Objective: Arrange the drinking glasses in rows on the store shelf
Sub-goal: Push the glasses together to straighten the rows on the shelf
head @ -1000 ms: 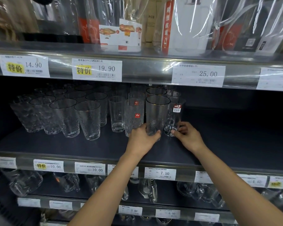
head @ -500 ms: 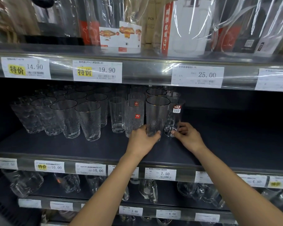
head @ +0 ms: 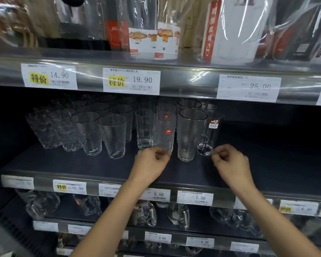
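Clear drinking glasses stand in rows on the dark middle shelf (head: 93,164). My left hand (head: 150,164) has its fingers curled round the foot of a textured glass with red stickers (head: 164,134). To its right, a tall gold-rimmed glass (head: 191,134) stands free on the shelf between my hands. My right hand (head: 230,164) pinches the bottom edge of a slim clear glass with a red-and-white label (head: 209,136). Further left are a plain tumbler (head: 144,128) and several dimpled glasses (head: 93,134) in slanting rows.
The right half of the shelf (head: 276,149) is bare dark mat. A price-tag rail (head: 195,198) runs along the front edge. The shelf above (head: 174,84) hangs low over the glass rims and carries wrapped jugs. More glassware lies on the shelves below.
My left hand has let go of the gold-rimmed glass and shifted left to the foot of the red-sticker glass. My right hand stays at the labelled glass.
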The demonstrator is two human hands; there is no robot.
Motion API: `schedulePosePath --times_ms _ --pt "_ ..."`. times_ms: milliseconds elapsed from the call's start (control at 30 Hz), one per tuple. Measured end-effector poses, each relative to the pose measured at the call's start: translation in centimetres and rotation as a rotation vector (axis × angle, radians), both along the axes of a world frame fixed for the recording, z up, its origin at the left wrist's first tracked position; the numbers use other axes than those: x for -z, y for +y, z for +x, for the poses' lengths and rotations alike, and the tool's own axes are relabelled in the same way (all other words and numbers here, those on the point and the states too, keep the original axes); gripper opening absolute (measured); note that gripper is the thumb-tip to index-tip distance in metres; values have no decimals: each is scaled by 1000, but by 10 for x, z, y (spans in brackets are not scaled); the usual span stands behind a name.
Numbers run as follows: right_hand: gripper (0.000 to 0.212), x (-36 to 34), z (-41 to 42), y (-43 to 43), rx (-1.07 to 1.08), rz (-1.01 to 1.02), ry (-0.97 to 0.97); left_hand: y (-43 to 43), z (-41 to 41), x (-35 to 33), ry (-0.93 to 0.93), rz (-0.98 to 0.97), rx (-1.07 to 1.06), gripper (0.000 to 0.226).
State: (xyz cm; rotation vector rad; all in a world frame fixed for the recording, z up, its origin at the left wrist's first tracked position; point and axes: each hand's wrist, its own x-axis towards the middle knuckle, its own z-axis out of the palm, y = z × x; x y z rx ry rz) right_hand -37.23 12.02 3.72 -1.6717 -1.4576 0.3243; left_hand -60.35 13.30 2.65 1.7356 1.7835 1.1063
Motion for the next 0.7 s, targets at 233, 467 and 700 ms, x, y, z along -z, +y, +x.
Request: schedulePosePath --times_ms 233,467,700 --pt "23 11 -92 -27 -148 42 -39 4 -41 4 -98 19 -151 23" --pt "44 14 -134 -8 -103 -96 -273 37 -50 10 -205 -47 -6 47" --pt "49 9 -151 10 -19 -121 -248 66 -51 17 -190 5 25 55"
